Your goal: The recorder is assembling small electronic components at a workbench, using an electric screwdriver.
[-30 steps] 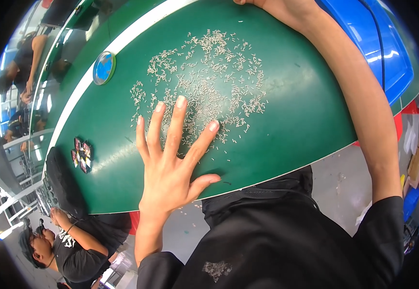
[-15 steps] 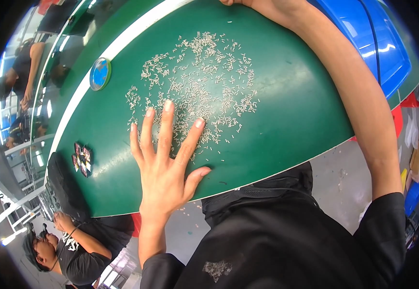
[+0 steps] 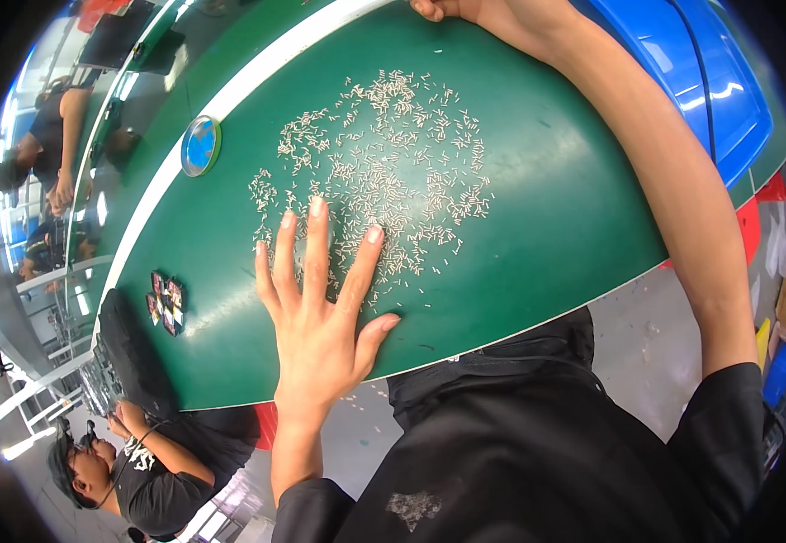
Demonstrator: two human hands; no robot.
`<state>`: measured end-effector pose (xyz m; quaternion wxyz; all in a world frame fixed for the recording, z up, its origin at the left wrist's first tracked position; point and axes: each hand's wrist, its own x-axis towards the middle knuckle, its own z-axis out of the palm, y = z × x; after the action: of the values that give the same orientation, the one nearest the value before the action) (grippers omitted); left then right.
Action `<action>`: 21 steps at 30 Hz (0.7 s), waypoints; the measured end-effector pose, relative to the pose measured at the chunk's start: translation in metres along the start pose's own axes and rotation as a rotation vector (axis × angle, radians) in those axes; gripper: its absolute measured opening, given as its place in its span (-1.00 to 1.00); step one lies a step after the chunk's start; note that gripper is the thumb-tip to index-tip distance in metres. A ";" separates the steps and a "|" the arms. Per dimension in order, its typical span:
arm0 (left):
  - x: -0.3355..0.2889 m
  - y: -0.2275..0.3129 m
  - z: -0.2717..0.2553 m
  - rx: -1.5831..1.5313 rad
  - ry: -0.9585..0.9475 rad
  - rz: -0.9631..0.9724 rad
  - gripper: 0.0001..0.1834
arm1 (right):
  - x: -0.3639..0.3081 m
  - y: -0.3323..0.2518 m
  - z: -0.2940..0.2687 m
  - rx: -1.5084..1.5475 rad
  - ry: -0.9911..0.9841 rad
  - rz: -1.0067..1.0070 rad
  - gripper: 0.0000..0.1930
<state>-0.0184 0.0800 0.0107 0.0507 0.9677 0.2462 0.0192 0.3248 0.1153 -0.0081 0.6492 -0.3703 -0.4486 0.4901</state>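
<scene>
Comparing with the frame half a second earlier, we note that the whole view has shifted slightly, and more of the curled fingers of the right hand [image 3: 497, 16] now shows at the upper edge. The left hand [image 3: 314, 337] keeps much the same spread posture.

We locate the small, pale, rod-shaped pieces [image 3: 382, 190] in a loose, roughly round scatter on the smooth green tabletop [image 3: 565, 213]. Most lie beyond and to the right of the left hand; its fingers overlap the near-left part, with some pieces between them. The left hand is flat, palm down, fingers apart, gripping nothing that we can see. The right hand is cut off by the frame, so we cannot tell whether it holds anything; it is apart from the scatter.

Nearby, we record a round, shallow dish with blue contents [image 3: 201, 147], left of the pieces.
</scene>
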 end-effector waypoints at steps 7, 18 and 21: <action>0.003 0.001 -0.008 0.014 -0.041 -0.015 -0.22 | 0.000 -0.002 -0.003 0.045 -0.005 0.027 -0.49; 0.051 -0.032 -0.010 0.008 -0.018 -0.080 -0.19 | -0.010 -0.010 0.010 -0.132 0.073 0.055 -0.42; 0.047 -0.031 -0.011 0.009 -0.056 -0.089 -0.15 | -0.005 -0.005 0.009 -0.122 0.069 0.059 -0.43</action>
<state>0.0076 0.1310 0.0190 0.0540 0.9562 0.2876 -0.0111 0.3173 0.1094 -0.0013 0.6258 -0.4386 -0.4439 0.4679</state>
